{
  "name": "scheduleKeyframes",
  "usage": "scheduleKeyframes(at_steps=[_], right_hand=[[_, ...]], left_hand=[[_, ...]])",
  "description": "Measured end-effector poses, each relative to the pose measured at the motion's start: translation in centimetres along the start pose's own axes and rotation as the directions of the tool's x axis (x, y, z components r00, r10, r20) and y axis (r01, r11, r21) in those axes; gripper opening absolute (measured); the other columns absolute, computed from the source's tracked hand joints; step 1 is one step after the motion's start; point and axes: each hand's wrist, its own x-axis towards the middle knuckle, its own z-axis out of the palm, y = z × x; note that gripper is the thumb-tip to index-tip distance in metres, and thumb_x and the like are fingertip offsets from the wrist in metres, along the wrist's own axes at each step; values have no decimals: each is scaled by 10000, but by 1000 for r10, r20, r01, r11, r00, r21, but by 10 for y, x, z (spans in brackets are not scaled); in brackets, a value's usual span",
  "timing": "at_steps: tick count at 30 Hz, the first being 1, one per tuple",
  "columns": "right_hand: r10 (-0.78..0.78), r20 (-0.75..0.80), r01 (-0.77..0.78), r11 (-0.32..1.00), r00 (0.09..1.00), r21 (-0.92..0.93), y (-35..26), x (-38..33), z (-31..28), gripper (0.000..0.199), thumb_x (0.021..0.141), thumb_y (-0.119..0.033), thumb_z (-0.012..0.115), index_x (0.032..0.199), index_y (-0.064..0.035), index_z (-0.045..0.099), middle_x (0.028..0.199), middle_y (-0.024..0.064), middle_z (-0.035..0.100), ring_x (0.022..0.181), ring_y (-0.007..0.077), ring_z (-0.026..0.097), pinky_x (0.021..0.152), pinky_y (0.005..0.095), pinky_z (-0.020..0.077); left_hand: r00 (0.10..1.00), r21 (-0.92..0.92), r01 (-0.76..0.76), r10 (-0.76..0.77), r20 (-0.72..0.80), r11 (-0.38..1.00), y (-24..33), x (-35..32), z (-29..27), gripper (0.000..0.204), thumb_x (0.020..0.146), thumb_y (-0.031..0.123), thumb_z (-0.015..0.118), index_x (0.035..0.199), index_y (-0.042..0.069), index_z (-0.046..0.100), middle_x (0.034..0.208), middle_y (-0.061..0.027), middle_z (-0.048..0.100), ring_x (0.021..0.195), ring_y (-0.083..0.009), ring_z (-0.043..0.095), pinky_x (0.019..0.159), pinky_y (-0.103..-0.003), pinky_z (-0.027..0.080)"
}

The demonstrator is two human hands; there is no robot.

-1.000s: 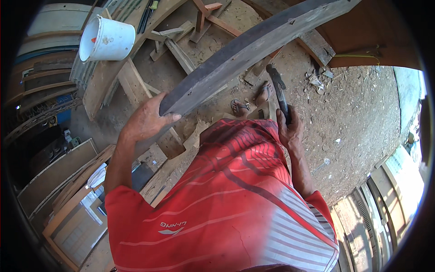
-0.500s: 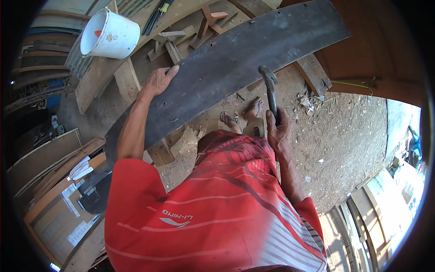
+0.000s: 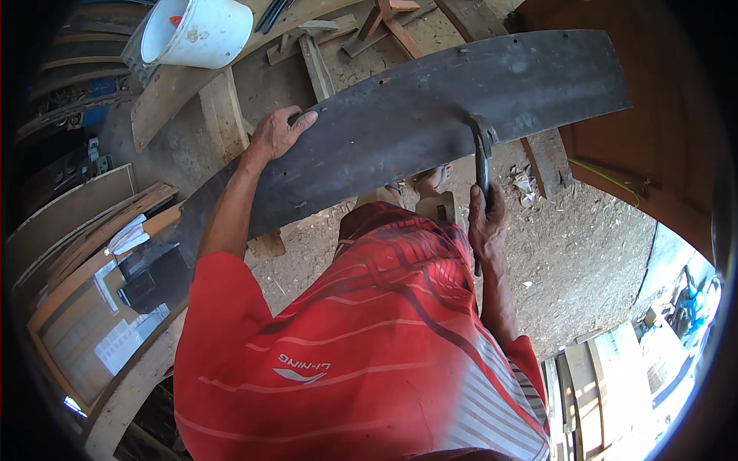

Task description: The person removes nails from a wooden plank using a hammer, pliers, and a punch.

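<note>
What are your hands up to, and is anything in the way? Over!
Left hand gripping board at its far edge. Right hand holding hammer, head over board, contact unclear. Bucket upper left, apart from board. Over.

One hammer (image 3: 482, 165) — two feet (image 3: 429, 184), apparently.

The red short-sleeved shirt (image 3: 361, 361) has dark bands (image 3: 432, 313) and pale stripes (image 3: 492, 411).

The left hand (image 3: 277, 136) reaches forward, thumb (image 3: 306, 121) extended; the right hand (image 3: 489, 224), closer in, is curled tight.
</note>
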Motion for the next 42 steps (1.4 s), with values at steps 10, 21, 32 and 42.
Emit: scheduleKeyframes(at_steps=[10,21,32,42], right_hand=[[-65,101,77,990,993,-121,-36,36,-31,383,1059,-398,565,1112,-22,617,792,178,631,723,337,635,667,446,497],[-118,52,125,983,992,-137,-47,49,-31,366,1055,-368,586,1090,-6,624,737,185,625,659,345,632,633,449,491],[-42,-11,39,978,999,-204,-66,62,2,407,1057,-409,575,982,-10,601,711,130,555,641,239,533,601,405,435],[14,-158,-32,993,987,-114,-64,52,11,355,1065,-377,577,934,-47,581,688,-10,487,628,93,455,566,312,385]], left_hand=[[982,-23,2,-6,-190,1000,5,0,1,669,969,638,569,946,-15,713,846,-241,695,816,-374,689,778,-445,518],[987,-130,38,-57,-148,991,5,-3,1,562,939,566,665,936,6,720,809,-188,704,773,-312,694,742,-425,536],[978,-259,-11,-43,-203,966,18,15,-2,460,899,467,756,967,15,706,919,-166,713,879,-340,703,793,-431,550],[696,-207,-663,490,-524,720,202,140,36,357,877,219,804,1166,55,674,1144,-142,675,1096,-360,644,933,-445,529]])
